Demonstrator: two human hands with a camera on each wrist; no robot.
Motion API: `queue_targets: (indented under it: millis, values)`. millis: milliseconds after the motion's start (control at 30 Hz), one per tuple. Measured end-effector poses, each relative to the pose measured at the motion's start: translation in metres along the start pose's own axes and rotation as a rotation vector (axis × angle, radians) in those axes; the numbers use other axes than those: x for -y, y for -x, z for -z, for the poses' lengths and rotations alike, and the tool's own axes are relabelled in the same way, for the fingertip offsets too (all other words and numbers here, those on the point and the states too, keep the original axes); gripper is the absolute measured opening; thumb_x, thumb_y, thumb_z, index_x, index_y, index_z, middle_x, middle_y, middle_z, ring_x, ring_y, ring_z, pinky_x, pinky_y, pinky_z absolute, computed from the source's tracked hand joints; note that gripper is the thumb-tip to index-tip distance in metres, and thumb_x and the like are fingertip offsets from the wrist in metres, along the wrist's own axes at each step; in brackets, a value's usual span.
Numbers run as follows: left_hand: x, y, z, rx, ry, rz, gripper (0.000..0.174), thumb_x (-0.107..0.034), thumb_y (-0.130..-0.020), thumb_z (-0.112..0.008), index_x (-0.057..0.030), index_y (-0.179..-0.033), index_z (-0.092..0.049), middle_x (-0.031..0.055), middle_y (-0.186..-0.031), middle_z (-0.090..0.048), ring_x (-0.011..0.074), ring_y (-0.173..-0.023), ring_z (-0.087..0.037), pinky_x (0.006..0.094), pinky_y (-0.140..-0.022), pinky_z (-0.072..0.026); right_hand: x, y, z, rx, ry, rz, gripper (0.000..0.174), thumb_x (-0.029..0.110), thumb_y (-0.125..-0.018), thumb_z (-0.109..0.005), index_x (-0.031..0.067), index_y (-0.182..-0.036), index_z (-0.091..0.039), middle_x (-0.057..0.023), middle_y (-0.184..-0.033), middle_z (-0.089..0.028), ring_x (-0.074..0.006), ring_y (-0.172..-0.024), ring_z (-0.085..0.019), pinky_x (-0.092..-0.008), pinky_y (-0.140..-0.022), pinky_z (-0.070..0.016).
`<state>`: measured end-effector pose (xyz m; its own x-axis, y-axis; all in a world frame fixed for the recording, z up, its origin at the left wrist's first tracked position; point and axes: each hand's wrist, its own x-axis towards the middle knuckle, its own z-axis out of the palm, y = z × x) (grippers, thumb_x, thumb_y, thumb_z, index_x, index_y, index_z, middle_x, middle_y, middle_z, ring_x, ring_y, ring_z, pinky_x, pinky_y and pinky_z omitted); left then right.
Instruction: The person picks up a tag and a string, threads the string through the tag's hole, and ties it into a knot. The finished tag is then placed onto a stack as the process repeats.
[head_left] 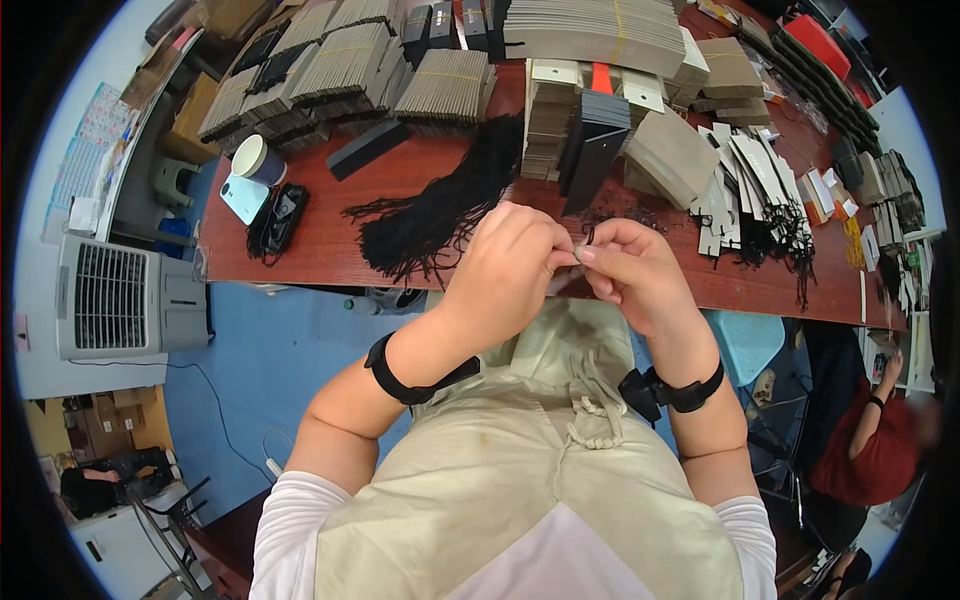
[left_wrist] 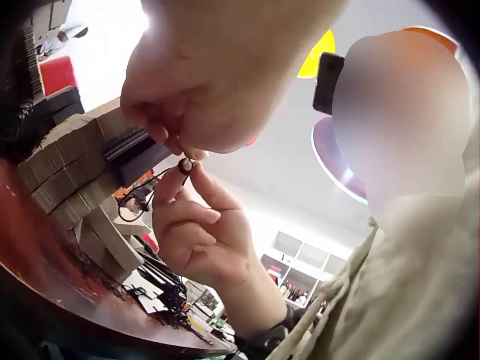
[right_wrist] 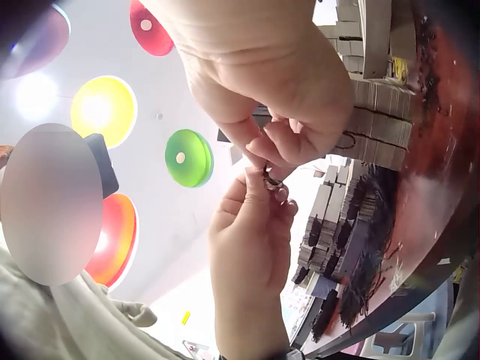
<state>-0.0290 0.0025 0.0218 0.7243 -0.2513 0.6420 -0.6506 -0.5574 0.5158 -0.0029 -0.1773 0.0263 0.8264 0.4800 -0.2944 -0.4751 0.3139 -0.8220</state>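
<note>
Both hands meet over the table's front edge, fingertips together. In the left wrist view, thumb and forefinger of my right hand (head_left: 640, 268) pinch a small dark round piece with a pale face (left_wrist: 185, 166). A thin black cord (left_wrist: 126, 219) loops away from it. My left hand (head_left: 507, 268) brings its thumb and fingertip together right at the same piece, its other fingers curled in. Close to the left hand lies a bundle of black cords (head_left: 425, 220) on the red-brown table (head_left: 310, 220). The fingertips partly hide the small piece.
Banded stacks of grey card pieces (head_left: 345, 70) line the back. Dark boxes (head_left: 597, 140) stand just beyond the hands. White strips with black cords (head_left: 750, 185) lie to the right. A paper cup (head_left: 257, 160) and phone (head_left: 243, 198) sit at left. Another person (head_left: 870, 450) is at far right.
</note>
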Motion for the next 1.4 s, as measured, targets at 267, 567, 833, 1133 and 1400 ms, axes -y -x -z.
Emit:
queue_targets:
  millis: [267, 567, 833, 1133, 1400]
  values:
    - [-0.002, 0.004, 0.003, 0.049, 0.309, 0.311, 0.014, 0.000, -0.080, -0.063, 0.0000, -0.093, -0.063, 0.0067, -0.089, -0.063, 0.0153, -0.081, -0.058, 0.0248, -0.067, -0.0463, -0.008, -0.004, 0.006, 0.059, -0.041, 0.189, 0.014, -0.006, -0.078, -0.063, 0.0044, -0.075, -0.054, -0.0057, -0.081, -0.063, -0.0024, -0.055, -0.046, -0.0177, -0.045, -0.0303]
    - [0.002, 0.011, 0.003, 0.132, 0.536, 0.547, 0.008, 0.000, -0.075, -0.066, 0.0014, -0.083, -0.065, 0.0063, -0.082, -0.065, 0.0096, -0.074, -0.059, 0.0220, -0.064, -0.0460, -0.008, -0.002, 0.003, 0.078, 0.009, 0.257, 0.013, -0.006, -0.077, -0.063, 0.0032, -0.074, -0.053, -0.0065, -0.084, -0.063, -0.0047, -0.067, -0.052, -0.0190, -0.058, -0.0406]
    - [-0.002, 0.004, 0.003, 0.073, 0.391, 0.326, 0.008, 0.001, -0.072, -0.065, 0.0006, -0.079, -0.062, 0.0047, -0.077, -0.062, 0.0107, -0.071, -0.057, 0.0247, -0.065, -0.0453, -0.017, 0.002, -0.015, -0.235, 0.929, 1.001, 0.012, -0.003, -0.067, -0.066, 0.0018, -0.071, -0.056, -0.0079, -0.078, -0.063, -0.0118, -0.061, -0.056, -0.0227, -0.048, -0.0421]
    - [0.008, 0.007, 0.005, 0.171, 1.091, 0.831, 0.009, -0.002, -0.085, -0.058, 0.0029, -0.092, -0.062, 0.0065, -0.088, -0.064, 0.0121, -0.080, -0.061, 0.0253, -0.072, -0.0517, -0.021, -0.004, -0.006, -0.129, 0.727, 0.941, 0.011, -0.005, -0.068, -0.065, 0.0008, -0.073, -0.057, -0.0081, -0.081, -0.065, -0.0098, -0.060, -0.055, -0.0212, -0.049, -0.0421]
    - [0.014, 0.011, 0.001, 0.148, 1.054, 0.787, 0.007, 0.001, -0.083, -0.059, 0.0024, -0.090, -0.061, 0.0054, -0.086, -0.064, 0.0096, -0.079, -0.060, 0.0228, -0.070, -0.0498, -0.019, -0.004, -0.007, -0.119, 0.505, 0.751, 0.011, -0.003, -0.075, -0.064, 0.0001, -0.081, -0.056, -0.0047, -0.080, -0.063, -0.0065, -0.061, -0.053, -0.0205, -0.050, -0.0419]
